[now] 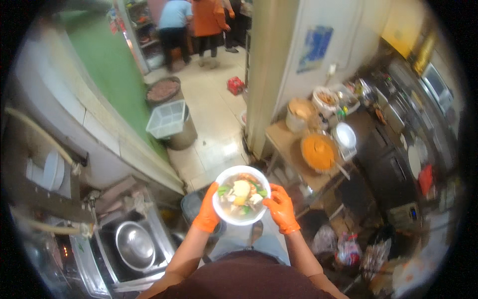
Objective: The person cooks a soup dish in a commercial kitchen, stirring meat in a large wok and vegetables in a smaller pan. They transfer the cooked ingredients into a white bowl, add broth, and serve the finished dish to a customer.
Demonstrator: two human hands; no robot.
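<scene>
Between my two orange-gloved hands is a white round bowl (242, 222) of soup, held in front of my body. In its clear broth lie a yellow piece, green leaves, pale mushroom-like pieces and something orange-red; I cannot tell exactly what the yellow piece is. My left hand (207, 210) grips the bowl's left side, its fingers partly hidden by the bowl. At the right rim, my right hand (281, 207) holds on with bent fingers.
A metal basin (135, 245) sits in the sink at the lower left. On the right, a table (278, 140) carries a large bowl of orange food (319, 151) and a white bowl (345, 135). Ahead, a plastic basket (167, 119) rests on a bin; people (175, 22) stand beyond.
</scene>
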